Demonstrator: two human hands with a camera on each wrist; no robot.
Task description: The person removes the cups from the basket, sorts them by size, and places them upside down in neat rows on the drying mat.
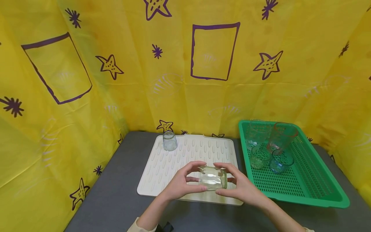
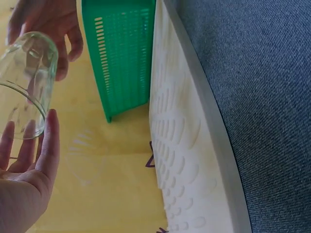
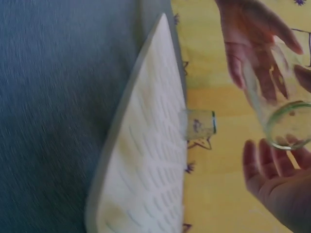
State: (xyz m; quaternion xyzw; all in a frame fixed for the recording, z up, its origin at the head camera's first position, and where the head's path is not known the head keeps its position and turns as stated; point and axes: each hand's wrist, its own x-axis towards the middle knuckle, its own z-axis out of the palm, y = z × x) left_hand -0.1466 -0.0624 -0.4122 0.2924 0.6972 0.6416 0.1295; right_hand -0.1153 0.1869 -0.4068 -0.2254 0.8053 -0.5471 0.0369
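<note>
A clear drinking glass (image 1: 214, 178) lies sideways in the air between my two hands, over the front part of a white ribbed mat (image 1: 185, 161). My left hand (image 1: 188, 182) holds its left end between thumb and fingers. At the other end, the thicker ring of the glass sits between the thumb and fingers of my right hand (image 1: 239, 184). In the left wrist view the glass (image 2: 46, 82) shows raised above the mat's level, and the right wrist view shows both hands around it. Another clear glass (image 1: 170, 141) stands on the mat's back left corner.
To the right of the mat is a green slotted basket (image 1: 316, 174). It holds several glasses, among them a reddish tall one (image 1: 281, 137) and a small blue one (image 1: 281, 162). A yellow patterned curtain (image 1: 174, 96) hangs behind the dark grey tabletop (image 1: 116, 193).
</note>
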